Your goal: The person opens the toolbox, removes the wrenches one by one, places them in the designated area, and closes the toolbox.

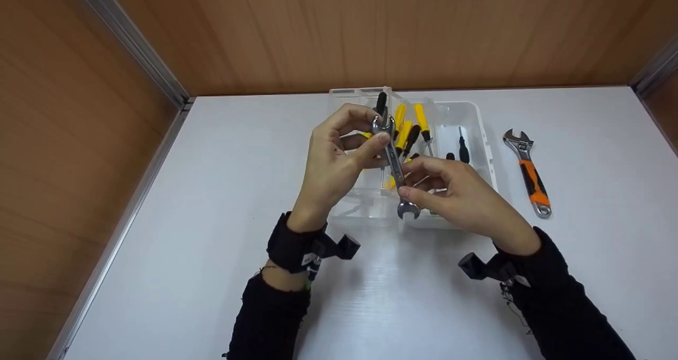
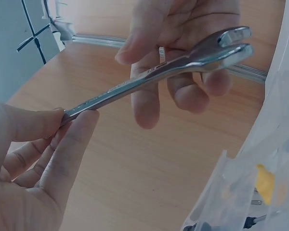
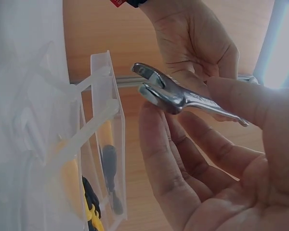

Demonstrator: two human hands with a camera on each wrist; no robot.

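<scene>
Both hands hold a silver double open-end wrench (image 1: pixel 394 164) in the air above a clear plastic box (image 1: pixel 484 143). My left hand (image 1: pixel 373 137) pinches its upper end between thumb and fingers. My right hand (image 1: pixel 413 182) pinches the shaft near the lower open jaw, which sticks out below the fingers. In the left wrist view the wrench (image 2: pixel 149 79) runs from my left hand (image 2: pixel 62 130) up to my right hand (image 2: pixel 178 29). The right wrist view shows one open end of the wrench (image 3: pixel 173 96) between my right hand (image 3: pixel 216 178) and my left hand (image 3: pixel 197 38).
The box holds several yellow-and-black screwdrivers (image 1: pixel 405 132) and a small black one (image 1: pixel 463 148). An orange-handled adjustable wrench (image 1: pixel 529 172) lies on the white table (image 1: pixel 212 217) to the right of the box. Wooden walls enclose the table at the back and sides.
</scene>
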